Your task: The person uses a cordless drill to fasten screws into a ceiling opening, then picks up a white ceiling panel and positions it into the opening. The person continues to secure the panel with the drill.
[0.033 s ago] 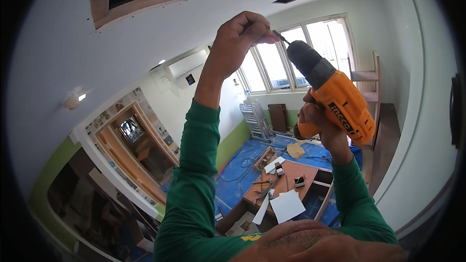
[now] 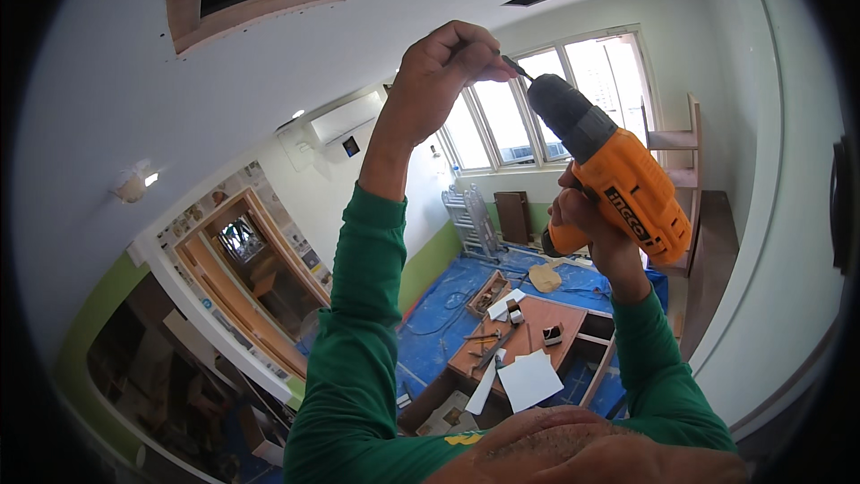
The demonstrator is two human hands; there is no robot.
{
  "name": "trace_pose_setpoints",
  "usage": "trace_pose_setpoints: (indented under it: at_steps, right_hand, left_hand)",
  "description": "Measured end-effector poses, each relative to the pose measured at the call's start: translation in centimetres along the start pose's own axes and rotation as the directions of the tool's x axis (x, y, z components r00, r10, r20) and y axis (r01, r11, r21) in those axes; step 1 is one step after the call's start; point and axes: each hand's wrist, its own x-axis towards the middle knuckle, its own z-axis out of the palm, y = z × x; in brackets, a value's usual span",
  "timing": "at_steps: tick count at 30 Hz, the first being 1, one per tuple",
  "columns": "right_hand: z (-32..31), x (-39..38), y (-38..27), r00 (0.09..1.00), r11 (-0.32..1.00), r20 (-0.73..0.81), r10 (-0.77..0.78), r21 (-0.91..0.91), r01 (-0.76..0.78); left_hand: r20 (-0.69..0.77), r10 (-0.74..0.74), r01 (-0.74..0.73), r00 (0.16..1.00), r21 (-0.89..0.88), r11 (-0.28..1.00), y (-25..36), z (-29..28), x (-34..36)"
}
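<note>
Two bare hands are raised in my feed. I see the left hand (image 2: 443,81) with thumb and forefinger pinching a small dark bit (image 2: 517,68), its other fingers curled in. The right hand (image 2: 600,229) has its fingers wrapped round the handle of an orange drill (image 2: 640,193); I cannot tell whether one presses the trigger. The drill is held in the air before the window (image 2: 477,121), its black chuck (image 2: 560,103) slanting up toward the left fingertips, with the bit at its nose.

Below, I have a reddish-brown table (image 2: 566,314): a white sheet (image 2: 530,383) at its near edge, a hammer (image 2: 484,337) by the left edge, a small open box (image 2: 553,334) toward the right edge, a wooden tray (image 2: 489,293) just beside the far left corner.
</note>
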Motion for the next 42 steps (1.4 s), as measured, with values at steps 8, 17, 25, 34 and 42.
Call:
trace_pose_setpoints:
  at_steps: [8,17,25,34,42]
  right_hand:
    - [-0.5,0.3,0.1,1.0,1.0,0.003,-0.005,-0.004,0.005]
    - [-1.8,2.0,1.4,0.955,0.757,0.04,-0.295,-0.6,0.259]
    - [1.2,10.4,-1.4,0.687,0.462,0.109,-0.718,-0.663,0.589]
    - [1.4,10.0,-3.5,0.895,0.863,0.061,-0.441,-0.245,0.442]
    - [1.3,12.3,-2.7,0.878,0.801,0.058,-0.475,-0.386,0.458]
  left_hand:
    - [0.133,0.029,-0.043,0.991,0.101,0.994,0.0,-0.3,0.9]
    - [0.217,0.047,-0.049,0.975,0.002,0.999,1.6,-0.8,3.6]
    - [0.075,0.17,-0.113,0.983,-0.481,0.87,3.8,-1.4,9.3]
    - [0.307,-0.001,-0.023,0.952,0.074,0.997,9.6,-5.8,11.2]
    - [0.168,0.031,0.003,0.985,-0.198,0.98,8.7,-4.5,12.3]
